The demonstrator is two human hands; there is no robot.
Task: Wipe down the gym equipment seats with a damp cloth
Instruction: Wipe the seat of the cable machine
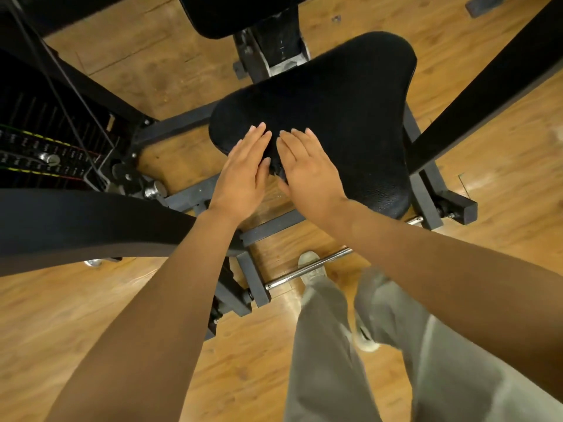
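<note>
Hands are laid flat side by side on the near left part of the black seat [329, 117], fingers straight and together. The left hand [242, 175] reaches just over the seat's near left edge; the right hand [307, 175] lies just to its right. A small dark bunch shows between them, under the right hand's thumb side; it is judged to be the damp cloth [275, 170], though black on black makes this uncertain.

To wipe well, the cloth should be kept spread under a flat palm and drawn in overlapping passes from the near left corner toward the far right lobe, then round the rim, where the padding curves down.

Room is limited. A black frame bar [487, 92] slants close along the seat's right side, and a padded arm [91, 220] crosses near left below the wrist. The back pad [237, 13] sits just beyond the far edge, over the seat post. Strokes are best kept within the seat outline, with elbows held in.
</note>
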